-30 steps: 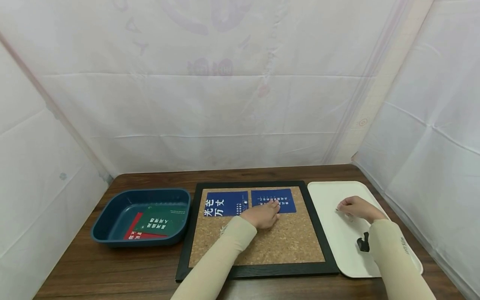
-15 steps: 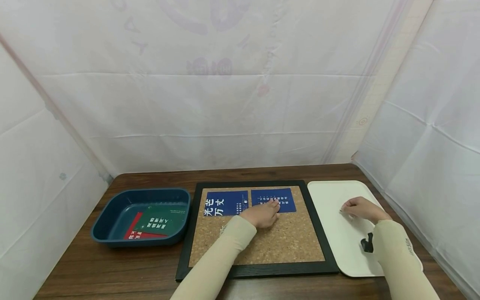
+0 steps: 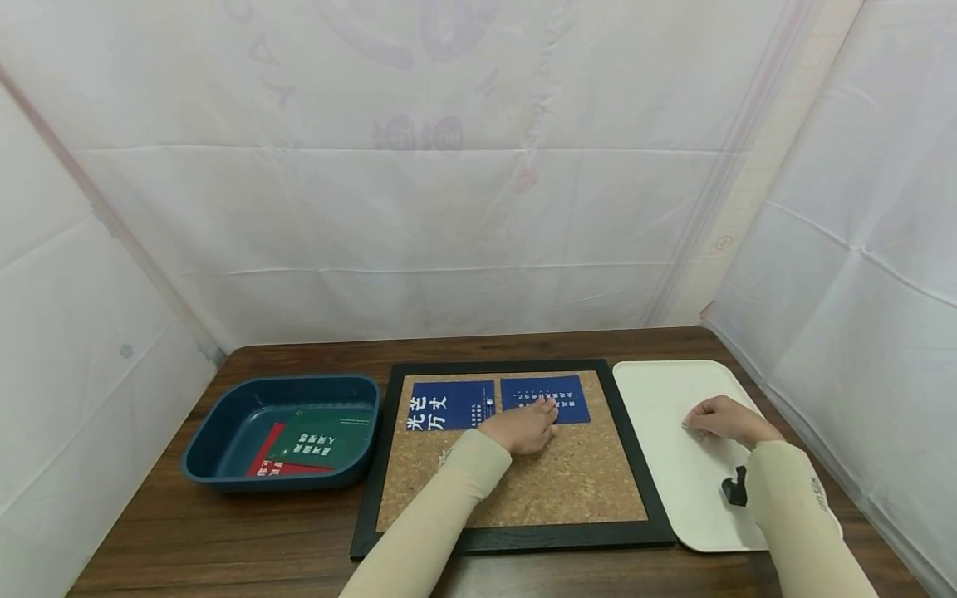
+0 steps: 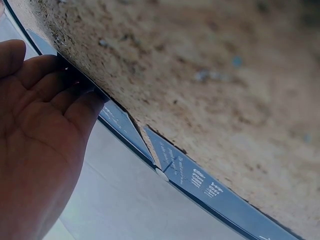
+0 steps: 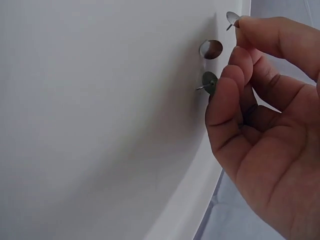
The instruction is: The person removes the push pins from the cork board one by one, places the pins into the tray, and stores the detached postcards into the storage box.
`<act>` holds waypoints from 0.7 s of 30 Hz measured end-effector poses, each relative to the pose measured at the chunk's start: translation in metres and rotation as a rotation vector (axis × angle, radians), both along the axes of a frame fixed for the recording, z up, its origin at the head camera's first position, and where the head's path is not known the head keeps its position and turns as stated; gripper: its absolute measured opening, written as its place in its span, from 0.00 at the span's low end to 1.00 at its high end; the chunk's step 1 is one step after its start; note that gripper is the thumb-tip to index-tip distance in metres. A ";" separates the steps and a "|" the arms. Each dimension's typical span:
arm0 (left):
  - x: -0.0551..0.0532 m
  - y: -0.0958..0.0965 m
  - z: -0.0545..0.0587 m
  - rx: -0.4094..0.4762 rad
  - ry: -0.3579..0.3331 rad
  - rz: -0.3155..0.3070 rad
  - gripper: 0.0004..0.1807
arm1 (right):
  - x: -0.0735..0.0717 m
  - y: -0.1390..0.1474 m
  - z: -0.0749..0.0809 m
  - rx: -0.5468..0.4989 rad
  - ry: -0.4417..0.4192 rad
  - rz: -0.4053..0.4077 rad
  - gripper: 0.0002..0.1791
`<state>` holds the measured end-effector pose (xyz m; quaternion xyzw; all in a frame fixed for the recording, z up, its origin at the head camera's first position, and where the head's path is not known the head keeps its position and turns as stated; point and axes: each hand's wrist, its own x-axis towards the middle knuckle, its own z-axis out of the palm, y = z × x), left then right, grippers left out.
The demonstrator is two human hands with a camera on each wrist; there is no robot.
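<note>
My left hand [image 3: 521, 428] lies with fingers extended over a blue card [image 3: 577, 404] with white print, on the cork board [image 3: 568, 490]. In the left wrist view its fingertips [image 4: 92, 102] press at the card. A second blue card [image 3: 452, 407] lies to its left, with a pale round tack head [image 4: 161, 173] at its edge. Above the white tray [image 3: 658, 448], my right hand [image 3: 725, 418] pinches a thumbtack [image 5: 232, 19] between thumb and forefinger. Two more metal thumbtacks, one face-on [image 5: 211, 49] and one tilted [image 5: 209, 83], are close beside the other fingertips.
A dark blue-green basin [image 3: 196, 453] at left holds a green card [image 3: 329, 436] over a red card [image 3: 265, 448]. A small black object [image 3: 736, 487] sits on the tray by the right sleeve. A black frame [image 3: 568, 538] borders the cork. White sheeting surrounds the wooden table [image 3: 179, 548].
My right hand has shifted slightly to the right over the tray, fingertips pinched together. My left hand has stayed in place on the card.
</note>
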<state>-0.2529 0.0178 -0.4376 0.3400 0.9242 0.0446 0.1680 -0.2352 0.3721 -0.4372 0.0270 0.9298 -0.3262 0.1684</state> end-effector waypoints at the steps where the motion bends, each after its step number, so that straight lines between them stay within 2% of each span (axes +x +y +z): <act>1: 0.000 0.000 0.000 -0.001 -0.001 0.000 0.27 | 0.000 0.000 0.000 -0.002 -0.004 -0.001 0.11; 21: -0.001 0.000 -0.002 -0.003 -0.009 0.006 0.28 | 0.001 0.003 -0.007 -0.009 -0.023 -0.033 0.09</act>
